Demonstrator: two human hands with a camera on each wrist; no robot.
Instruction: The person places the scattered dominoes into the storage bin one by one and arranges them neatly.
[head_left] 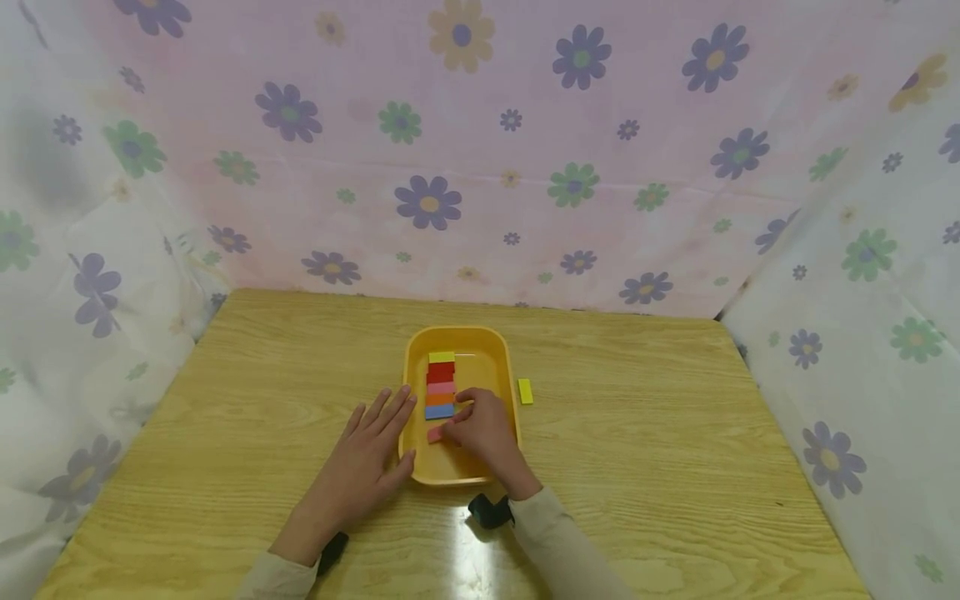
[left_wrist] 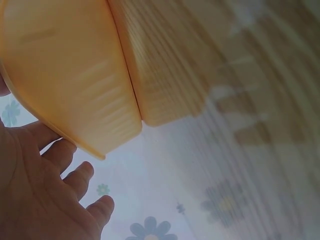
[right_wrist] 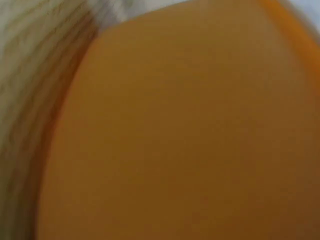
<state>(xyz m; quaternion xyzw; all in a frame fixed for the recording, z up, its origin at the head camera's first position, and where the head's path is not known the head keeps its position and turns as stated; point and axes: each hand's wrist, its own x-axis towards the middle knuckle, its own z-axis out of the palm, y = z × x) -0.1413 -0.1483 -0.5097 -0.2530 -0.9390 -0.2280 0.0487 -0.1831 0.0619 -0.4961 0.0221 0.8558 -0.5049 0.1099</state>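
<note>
A yellow plastic tray (head_left: 483,375) stands on the table, its outer wall (left_wrist: 75,85) filling much of the left wrist view. Inside lies a column of flat blocks: yellow (head_left: 442,357), red (head_left: 441,372), pink (head_left: 441,388), orange (head_left: 440,400) and blue (head_left: 439,412). Below the blue one, my right hand (head_left: 489,432) pinches another pink block (head_left: 436,435), partly covered by the fingers. My left hand (head_left: 363,467) has its fingers spread and touches the tray's left rim. The right wrist view shows only the blurred tray wall (right_wrist: 175,130) and some table.
One yellow block (head_left: 526,392) lies on the wooden table (head_left: 660,433) just right of the tray. Flower-patterned cloth (head_left: 510,200) hangs behind the table and along both sides. A dark wrist strap (head_left: 491,511) shows by the right sleeve.
</note>
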